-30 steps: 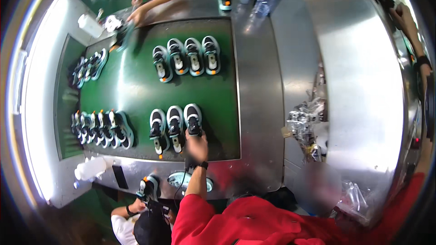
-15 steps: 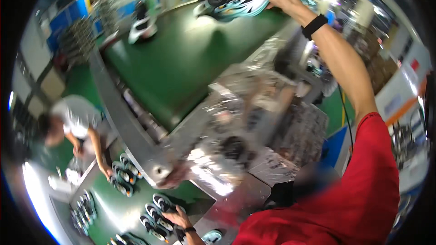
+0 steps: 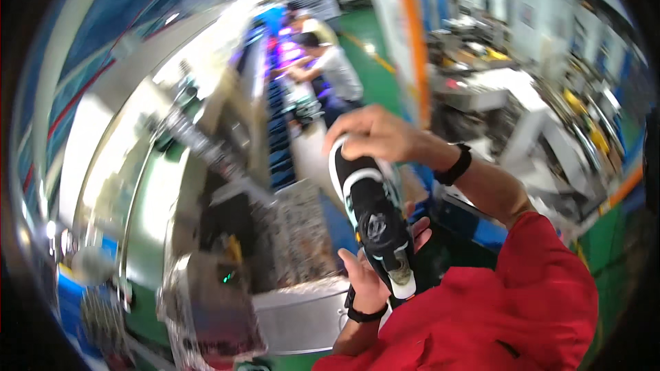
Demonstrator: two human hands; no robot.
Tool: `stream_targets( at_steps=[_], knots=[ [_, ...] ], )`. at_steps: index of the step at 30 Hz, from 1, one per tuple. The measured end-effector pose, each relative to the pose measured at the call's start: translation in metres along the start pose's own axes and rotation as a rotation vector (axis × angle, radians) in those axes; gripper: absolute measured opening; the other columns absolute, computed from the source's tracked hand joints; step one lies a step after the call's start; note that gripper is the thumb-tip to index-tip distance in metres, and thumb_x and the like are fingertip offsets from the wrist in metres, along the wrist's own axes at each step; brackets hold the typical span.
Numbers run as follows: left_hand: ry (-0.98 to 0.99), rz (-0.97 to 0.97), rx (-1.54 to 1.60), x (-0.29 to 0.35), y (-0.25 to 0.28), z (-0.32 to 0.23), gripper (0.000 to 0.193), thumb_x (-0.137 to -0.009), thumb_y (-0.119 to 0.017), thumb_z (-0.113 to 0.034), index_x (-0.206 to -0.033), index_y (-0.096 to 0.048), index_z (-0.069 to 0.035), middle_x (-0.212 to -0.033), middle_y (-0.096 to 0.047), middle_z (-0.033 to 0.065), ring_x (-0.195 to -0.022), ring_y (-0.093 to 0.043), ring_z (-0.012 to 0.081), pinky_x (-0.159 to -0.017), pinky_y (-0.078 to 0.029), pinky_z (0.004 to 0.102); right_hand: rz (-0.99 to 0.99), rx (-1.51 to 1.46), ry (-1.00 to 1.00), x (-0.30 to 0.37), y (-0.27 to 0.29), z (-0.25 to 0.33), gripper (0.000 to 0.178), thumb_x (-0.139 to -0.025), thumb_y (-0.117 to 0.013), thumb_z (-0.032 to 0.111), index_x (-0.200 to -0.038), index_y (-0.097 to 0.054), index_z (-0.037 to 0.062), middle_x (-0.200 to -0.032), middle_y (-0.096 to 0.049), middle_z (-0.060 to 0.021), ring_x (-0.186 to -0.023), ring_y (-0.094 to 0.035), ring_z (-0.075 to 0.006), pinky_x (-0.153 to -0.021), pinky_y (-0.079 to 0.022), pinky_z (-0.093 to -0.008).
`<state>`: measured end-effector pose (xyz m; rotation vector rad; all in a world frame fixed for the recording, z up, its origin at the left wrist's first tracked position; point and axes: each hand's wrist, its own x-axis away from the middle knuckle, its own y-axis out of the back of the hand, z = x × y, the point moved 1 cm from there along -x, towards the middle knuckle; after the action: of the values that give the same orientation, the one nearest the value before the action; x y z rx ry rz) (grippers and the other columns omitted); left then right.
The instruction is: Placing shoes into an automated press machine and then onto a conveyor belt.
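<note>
A black, white and pale-green sneaker [image 3: 375, 216] is held up before my body, its toe pointing away and its heel toward me. My right hand [image 3: 377, 134] grips the toe end from above, the fingers bent over the white edge. Under the heel half, my left hand [image 3: 368, 275] cradles the shoe, its thumb spread on one side and its fingertips showing on the other. The sneaker covers my left palm. Both wrists wear black bands.
A machine with a plastic-wrapped box [image 3: 213, 302] and a green conveyor [image 3: 148, 213] stand at the left. Beyond the shoe, a co-worker in a white shirt [image 3: 340, 75] sits along a lit line. Metal equipment [image 3: 543, 144] fills the right side.
The view has swung right, away from the green belt. My right hand has brought a sneaker in from above the belt. My left hand has left the lower shoes and now supports this one.
</note>
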<state>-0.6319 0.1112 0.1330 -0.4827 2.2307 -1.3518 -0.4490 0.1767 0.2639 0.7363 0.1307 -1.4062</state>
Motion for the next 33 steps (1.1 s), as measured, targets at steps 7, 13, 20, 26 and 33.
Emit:
stream_targets(
  at_steps=[7, 13, 20, 26, 33],
  knots=[
    [0.170, -0.164, -0.248, -0.094, 0.006, 0.128, 0.056, -0.099, -0.040, -0.048, -0.137, -0.045, -0.006, -0.126, -0.059, 0.0119, -0.106, -0.061, 0.0278, -0.088, -0.051, 0.0419, -0.672, -0.104, -0.334, 0.233, 0.092, -0.047, 0.053, -0.094, -0.055, 0.038, -0.136, -0.048, 0.0051, -0.111, -0.066, -0.0124, -0.093, -0.064, -0.0154, -0.073, -0.053, -0.0284],
    [0.253, -0.118, -0.689, -0.172, -0.026, 0.306, 0.051, -0.092, -0.061, -0.013, -0.136, -0.042, 0.003, -0.122, -0.057, 0.0139, -0.111, -0.058, 0.0230, -0.096, -0.048, 0.0359, -1.074, 0.237, -0.618, 0.413, 0.141, -0.030, 0.074, -0.071, -0.080, 0.030, -0.133, -0.049, 0.0023, -0.116, -0.061, -0.0112, -0.102, -0.059, -0.0187, -0.092, -0.047, -0.0314],
    [0.548, 0.127, -0.903, -0.277, -0.026, 0.461, 0.063, -0.095, -0.061, -0.026, -0.144, -0.034, 0.002, -0.127, -0.055, 0.0089, -0.107, -0.057, 0.0152, -0.087, -0.048, 0.0282, -1.634, 0.196, -0.577, 0.570, 0.214, -0.016, 0.062, -0.069, -0.077, 0.009, -0.126, -0.055, 0.0012, -0.110, -0.063, -0.0082, -0.100, -0.058, -0.0164, -0.092, -0.046, -0.0302],
    [0.358, 0.068, -1.650, -0.431, 0.045, 0.601, 0.064, -0.078, -0.076, -0.037, -0.115, -0.054, 0.011, -0.102, -0.066, 0.0216, -0.095, -0.065, 0.0286, -0.080, -0.050, 0.0371, -1.787, 0.467, -0.665, 0.630, 0.241, 0.017, 0.061, -0.071, -0.071, 0.019, -0.125, -0.053, -0.0017, -0.111, -0.061, -0.0086, -0.102, -0.058, -0.0171, -0.094, -0.044, -0.0297],
    [0.227, -0.040, -1.878, -0.501, 0.081, 0.685, 0.064, -0.078, -0.068, -0.026, -0.127, -0.045, 0.010, -0.124, -0.054, 0.0331, -0.113, -0.055, 0.0451, -0.098, -0.043, 0.0477, -1.905, 0.700, -0.875, 0.670, 0.270, 0.019, 0.056, -0.071, -0.066, 0.008, -0.124, -0.053, -0.0027, -0.112, -0.061, -0.0097, -0.102, -0.058, -0.0173, -0.094, -0.044, -0.0298]
  ],
)
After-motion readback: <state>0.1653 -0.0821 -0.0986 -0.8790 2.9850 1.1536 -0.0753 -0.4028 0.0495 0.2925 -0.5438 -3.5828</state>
